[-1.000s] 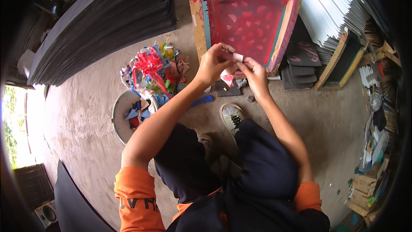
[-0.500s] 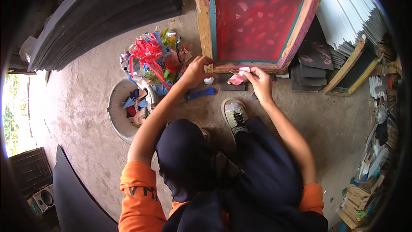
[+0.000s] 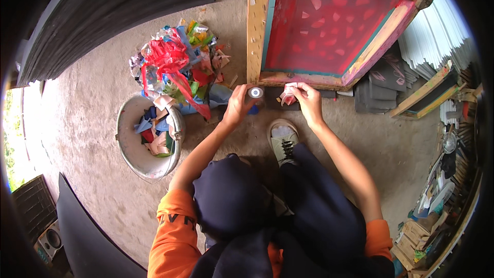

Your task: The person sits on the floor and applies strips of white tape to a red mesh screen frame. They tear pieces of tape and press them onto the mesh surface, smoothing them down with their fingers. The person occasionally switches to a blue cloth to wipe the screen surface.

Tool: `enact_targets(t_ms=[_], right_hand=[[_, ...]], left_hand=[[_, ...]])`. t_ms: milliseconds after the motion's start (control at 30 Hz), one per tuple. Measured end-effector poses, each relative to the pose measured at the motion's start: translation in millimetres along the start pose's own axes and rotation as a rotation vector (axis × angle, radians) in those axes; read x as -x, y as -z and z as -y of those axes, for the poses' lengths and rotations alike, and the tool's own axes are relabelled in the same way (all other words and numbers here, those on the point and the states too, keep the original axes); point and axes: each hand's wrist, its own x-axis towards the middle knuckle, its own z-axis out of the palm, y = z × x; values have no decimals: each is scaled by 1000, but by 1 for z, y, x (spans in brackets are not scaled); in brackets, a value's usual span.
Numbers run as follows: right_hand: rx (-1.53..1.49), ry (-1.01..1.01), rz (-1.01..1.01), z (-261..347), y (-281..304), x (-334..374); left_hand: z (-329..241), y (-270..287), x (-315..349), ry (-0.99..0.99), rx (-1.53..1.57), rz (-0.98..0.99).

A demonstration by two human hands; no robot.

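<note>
My left hand (image 3: 238, 107) is closed round a small bottle (image 3: 256, 92) whose round white top, dark at its centre, faces up. It is just in front of the lower edge of a wooden screen-printing frame (image 3: 303, 79) with red-stained mesh. A crumpled pinkish-white scrap (image 3: 289, 94) is pinched in the fingers of my right hand (image 3: 309, 104), near the same edge. I cannot tell whether the scrap is cloth or paper. Part of a blue tool (image 3: 253, 109) shows beside the left hand, mostly hidden by it.
On the left stands a metal bucket (image 3: 123, 146) with cloth scraps inside. Behind it lies a heap of colourful plastic and scraps (image 3: 167, 59). Dark sheets (image 3: 139, 5) are stacked at back left, white sheets (image 3: 435, 33) at back right. A smaller frame (image 3: 422, 91) leans nearby.
My left hand has moved from the frame's lower left edge, where it held a small pale piece, down onto the bottle. My right hand still pinches the scrap. The whole view has shifted.
</note>
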Motion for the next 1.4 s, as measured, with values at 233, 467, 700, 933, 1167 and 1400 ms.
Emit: enact_targets(t_ms=[233,467,700,933,1167,1400], right_hand=[[-159,127,-107,73,-16,13],[35,429,-186,147,-13,33],[229,557,-295,170,-1,67],[183,390,-255,150,9,62],[-164,299,-276,145,18,48],[324,822,-430,186,23,60]], left_hand=[[-96,61,-38,-127,53,246],[-171,100,-51,-290,-148,250],[-221,97,-48,-421,-307,150],[-263,93,-60,-383,-745,282],[-292,78,-88,-255,-833,433],[-232,50,-66,-263,-77,51]])
